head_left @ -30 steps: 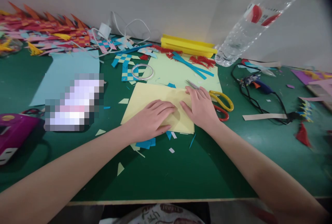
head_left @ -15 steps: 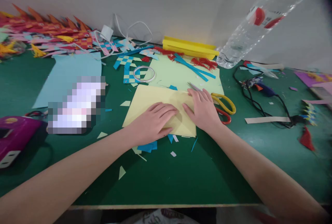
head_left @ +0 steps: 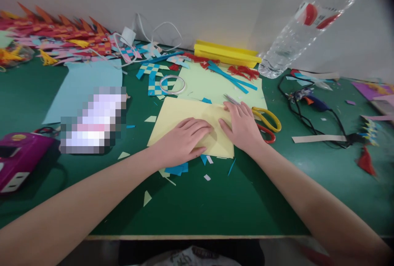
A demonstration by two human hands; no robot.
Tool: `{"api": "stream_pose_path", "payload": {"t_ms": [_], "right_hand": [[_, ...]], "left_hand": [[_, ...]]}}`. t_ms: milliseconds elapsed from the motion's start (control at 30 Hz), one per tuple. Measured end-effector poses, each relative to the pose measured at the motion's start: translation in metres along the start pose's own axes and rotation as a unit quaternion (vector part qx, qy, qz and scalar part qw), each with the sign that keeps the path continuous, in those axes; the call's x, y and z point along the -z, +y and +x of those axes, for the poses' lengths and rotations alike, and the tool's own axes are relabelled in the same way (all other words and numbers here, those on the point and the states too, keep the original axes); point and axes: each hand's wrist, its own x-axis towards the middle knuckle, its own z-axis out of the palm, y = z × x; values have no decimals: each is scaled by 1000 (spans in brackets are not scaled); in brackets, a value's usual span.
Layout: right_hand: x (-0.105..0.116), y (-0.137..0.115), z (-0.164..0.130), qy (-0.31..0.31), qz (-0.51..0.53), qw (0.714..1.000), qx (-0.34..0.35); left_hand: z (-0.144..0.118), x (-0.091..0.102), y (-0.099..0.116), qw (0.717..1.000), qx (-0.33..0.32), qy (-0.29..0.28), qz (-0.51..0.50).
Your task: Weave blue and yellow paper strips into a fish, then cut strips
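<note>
**On the green table: two palms flat on a yellow sheet**

At the middle of the green table [head_left: 215,204] lies a pale yellow sheet of paper [head_left: 175,114], a flap of it folded over on its right part. Both hands press down on that folded part. The left hand [head_left: 181,141] lies flat, fingers stretched out and together, grasping nothing. The right hand [head_left: 243,126] is just beside it, also flat with fingers extended, its fingertips at the sheet's far right corner; it grips nothing either.

Just right of the right hand lie yellow-handled scissors [head_left: 267,117], with red-handled scissors [head_left: 267,134] partly under the wrist. Blue paper scraps [head_left: 177,170] sit at the sheet's near edge. Beyond the sheet are a light green sheet [head_left: 209,85], a roll of tape [head_left: 172,84] and a blue-and-white woven piece [head_left: 153,78]. Farther left lies a light blue sheet [head_left: 83,85]; a purple device [head_left: 18,155] is at the left edge. A clear plastic bottle [head_left: 295,32] leans at the far right, near a glue gun [head_left: 310,102] with black cable.
</note>
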Motion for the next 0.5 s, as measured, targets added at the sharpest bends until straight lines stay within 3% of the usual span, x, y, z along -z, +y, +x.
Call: {"api": "stream_pose_path", "payload": {"t_ms": [500], "right_hand": [[0, -1, -3, 2, 1, 1000, -13]], "left_hand": [[0, -1, 0, 1000, -7, 11, 8]]}}
